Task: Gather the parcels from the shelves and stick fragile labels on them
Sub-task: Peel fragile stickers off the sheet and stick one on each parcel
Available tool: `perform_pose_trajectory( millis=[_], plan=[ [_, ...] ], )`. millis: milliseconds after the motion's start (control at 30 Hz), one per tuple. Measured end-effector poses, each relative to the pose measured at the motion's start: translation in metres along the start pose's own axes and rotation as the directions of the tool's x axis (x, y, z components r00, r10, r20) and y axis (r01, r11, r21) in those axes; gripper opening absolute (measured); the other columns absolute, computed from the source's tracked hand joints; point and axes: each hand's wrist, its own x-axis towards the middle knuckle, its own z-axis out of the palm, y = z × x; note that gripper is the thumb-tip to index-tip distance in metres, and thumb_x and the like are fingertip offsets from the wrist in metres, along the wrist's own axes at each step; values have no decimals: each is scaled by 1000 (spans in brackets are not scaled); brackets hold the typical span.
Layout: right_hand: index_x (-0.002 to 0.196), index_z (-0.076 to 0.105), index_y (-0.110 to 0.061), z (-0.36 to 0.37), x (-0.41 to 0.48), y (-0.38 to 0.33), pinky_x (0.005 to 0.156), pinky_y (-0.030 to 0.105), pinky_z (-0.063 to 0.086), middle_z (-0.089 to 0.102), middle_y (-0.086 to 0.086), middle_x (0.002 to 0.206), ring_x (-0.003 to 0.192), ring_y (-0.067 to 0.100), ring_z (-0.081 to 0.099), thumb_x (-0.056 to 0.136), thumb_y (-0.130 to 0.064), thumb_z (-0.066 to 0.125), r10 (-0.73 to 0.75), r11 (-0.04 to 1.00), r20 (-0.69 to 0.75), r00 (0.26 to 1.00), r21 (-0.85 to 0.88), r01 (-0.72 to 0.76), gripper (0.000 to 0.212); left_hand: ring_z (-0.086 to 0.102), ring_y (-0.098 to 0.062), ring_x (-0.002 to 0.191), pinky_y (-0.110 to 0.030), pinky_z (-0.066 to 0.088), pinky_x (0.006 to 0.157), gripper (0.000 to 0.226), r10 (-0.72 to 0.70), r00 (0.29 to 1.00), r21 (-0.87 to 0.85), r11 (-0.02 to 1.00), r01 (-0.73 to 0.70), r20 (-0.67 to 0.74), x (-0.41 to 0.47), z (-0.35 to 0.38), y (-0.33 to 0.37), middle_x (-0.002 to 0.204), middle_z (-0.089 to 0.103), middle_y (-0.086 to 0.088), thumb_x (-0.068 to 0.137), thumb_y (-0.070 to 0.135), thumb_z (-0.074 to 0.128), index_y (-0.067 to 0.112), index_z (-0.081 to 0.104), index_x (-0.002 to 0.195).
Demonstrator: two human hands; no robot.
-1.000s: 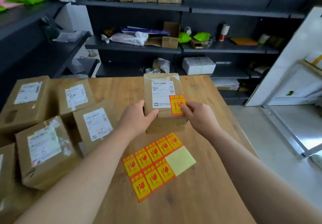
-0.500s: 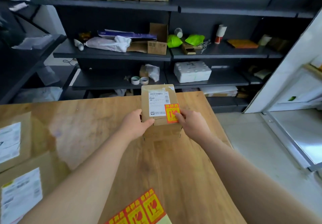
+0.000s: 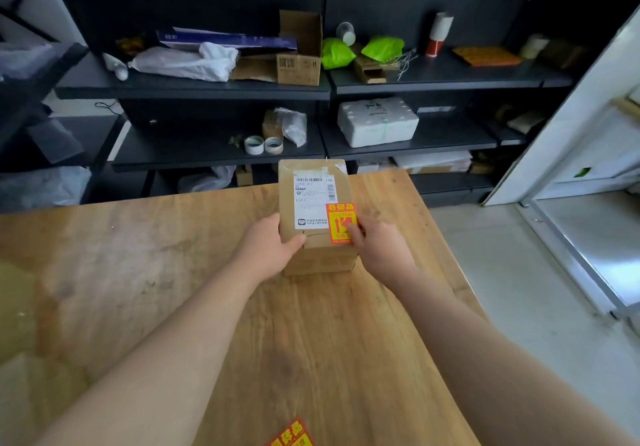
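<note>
My left hand (image 3: 268, 248) grips the parcel (image 3: 313, 217) at 9 o'clock; right hand (image 3: 377, 249) fingers press its fragile label (image 3: 338, 222) flat; 1 labelled; sticker sheet (image 3: 292, 437) has more.

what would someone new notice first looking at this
Most likely the bright orange fragile label on the top of the brown parcel, mid-table near the far edge. The left hand grips the parcel's left side while the right hand presses the label's right edge. Behind, dark shelves hold clutter, with two green bags standing out on the upper one.
</note>
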Motion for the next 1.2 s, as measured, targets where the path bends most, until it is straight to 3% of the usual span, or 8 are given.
perform_pose_trajectory(
  millis=[200, 333, 533, 733, 900, 1033, 1100, 1200],
  plan=[
    [105, 58, -18, -2, -4, -6, 55, 30, 45, 64, -1, 85, 71, 16, 59, 100, -44, 33, 15, 994, -11, 1000, -111, -16, 36, 56, -18, 112, -23, 42, 83, 51, -4, 1000, 74, 997, 2, 21, -5, -2, 2, 129, 58, 0, 91, 39, 57, 16, 46, 135],
    [113, 54, -20, -11, -9, -14, 50, 27, 38, 62, 0, 97, 76, 17, 55, 100, -40, 35, -50, 967, -44, 998, -252, 37, 29, 55, -21, 105, -31, 46, 81, 50, -4, 1000, 302, 953, -4, 23, -12, -10, 3, 120, 56, -3, 91, 49, 49, 17, 48, 129],
    [120, 55, -17, -28, -43, -40, 87, 32, 43, 57, -1, 128, 115, 21, 51, 99, -33, 41, -214, 920, -36, 976, -344, 189, 30, 47, -24, 120, -38, 38, 97, 50, 117, 991, 604, 795, -51, -70, -63, -39, 20, 135, 50, 1, 95, 45, 39, 18, 40, 138],
    [129, 50, -15, -33, -107, -85, 105, 28, 30, 51, 1, 137, 129, 19, 42, 98, -32, 42, -363, 862, 53, 930, -361, 356, 36, 44, -21, 127, -38, 30, 108, 51, 154, 976, 638, 769, -23, -151, -156, -66, 8, 138, 49, 2, 96, 45, 38, 19, 38, 140],
    [127, 53, -13, -9, -168, -127, 109, 28, 27, 53, 3, 136, 128, 21, 44, 96, -31, 47, -478, 825, 102, 872, -287, 486, 37, 56, -24, 109, -38, 39, 95, 37, 113, 970, 634, 772, 53, -217, -244, -77, -34, 113, 65, 1, 88, 42, 51, 18, 56, 115],
    [136, 47, -14, 26, -214, -159, 112, 28, 24, 48, 4, 142, 133, 20, 39, 98, -37, 43, -519, 799, 183, 835, -242, 550, 44, 59, -26, 107, -40, 43, 93, 47, 25, 958, 608, 777, 160, -285, -306, -89, -74, 113, 66, -2, 81, 38, 64, 13, 61, 121],
    [138, 44, -15, 44, -235, -175, 112, 28, 23, 45, 3, 145, 135, 19, 37, 98, -38, 41, -532, 789, 217, 819, -224, 572, 46, 58, -27, 108, -40, 42, 94, 51, -20, 955, 607, 768, 205, -297, -331, -99, -96, 114, 66, -4, 81, 41, 63, 11, 59, 122],
    [126, 52, -14, 71, -262, -198, 101, 28, 32, 54, 2, 133, 126, 21, 44, 98, -35, 42, -533, 786, 239, 812, -215, 579, 37, 54, -27, 113, -39, 40, 95, 59, -122, 948, 597, 751, 282, -294, -362, -114, -127, 120, 61, -5, 84, 49, 54, 11, 52, 129]
  ],
)
